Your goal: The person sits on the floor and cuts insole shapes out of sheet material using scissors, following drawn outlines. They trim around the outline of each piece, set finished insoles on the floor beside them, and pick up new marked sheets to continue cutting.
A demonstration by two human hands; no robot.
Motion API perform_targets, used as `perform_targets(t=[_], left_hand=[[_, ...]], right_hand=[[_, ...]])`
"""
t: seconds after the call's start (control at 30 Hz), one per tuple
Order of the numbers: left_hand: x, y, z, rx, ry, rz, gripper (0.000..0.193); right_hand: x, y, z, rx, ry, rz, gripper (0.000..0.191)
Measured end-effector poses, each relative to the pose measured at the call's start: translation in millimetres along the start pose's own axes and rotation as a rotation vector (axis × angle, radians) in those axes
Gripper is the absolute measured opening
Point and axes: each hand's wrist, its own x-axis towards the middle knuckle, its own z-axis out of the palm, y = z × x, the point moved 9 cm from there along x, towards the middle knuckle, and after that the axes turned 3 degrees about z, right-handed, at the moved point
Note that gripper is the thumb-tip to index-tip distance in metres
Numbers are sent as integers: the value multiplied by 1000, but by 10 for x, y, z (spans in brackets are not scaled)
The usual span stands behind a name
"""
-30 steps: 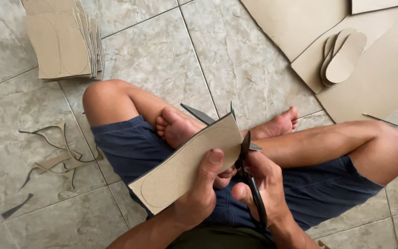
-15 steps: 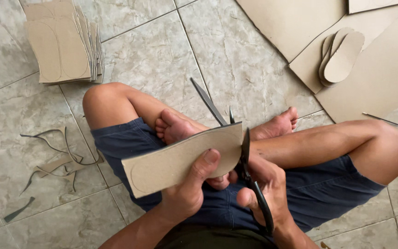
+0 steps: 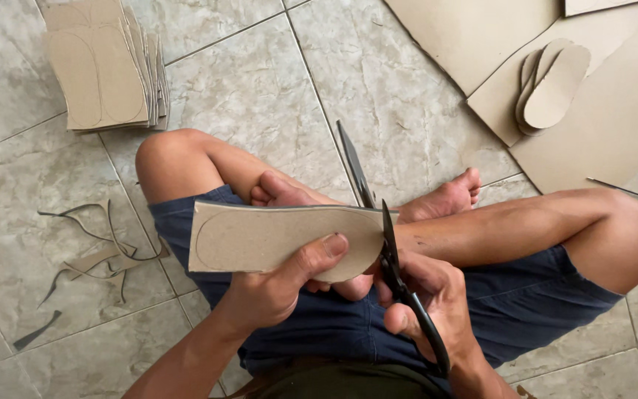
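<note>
— Left hand (image 3: 275, 292)?
— We're pinching the cardboard sole piece (image 3: 282, 236) over our lap — steadying its rounded end for the blades.
— Right hand (image 3: 430, 295)?
— We're gripping the scissors (image 3: 389, 251), blades parted at that edge.

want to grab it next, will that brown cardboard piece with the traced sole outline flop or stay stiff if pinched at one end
The brown cardboard piece likely stays fairly stiff: the left hand pinches its lower edge and it juts out flat, unsagging. Probably light, since a thumb-and-finger pinch holds it. Its thin edge suggests it would crease if squeezed.

Cardboard sheets (image 3: 481, 44) cut off above.
</note>
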Motion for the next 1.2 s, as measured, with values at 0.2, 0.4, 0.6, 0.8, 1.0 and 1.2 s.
perform_targets(t=[0.2,0.4,0.6,0.8,1.0,1.2], left_hand=[[75,218,-8,95,-63,-39,24],[96,249,32,54,-198,-106,21],[141,275,-199,173,-67,101,16],[-19,265,-270,186,201,235,21],[-32,420,-218,303,70,177,23],[28,425,-224,332,41,100,20]], right_hand=[[-13,-27,9,-29,-23,-26,86],[17,-39,2,45,-55,-48,85],[-85,108,-25,54,-79,21,80],[-40,-14,-49,-20,-27,22,94],[-47,-28,69,92,-49,-13,103],[-115,94,12,-117,-16,77,86]])
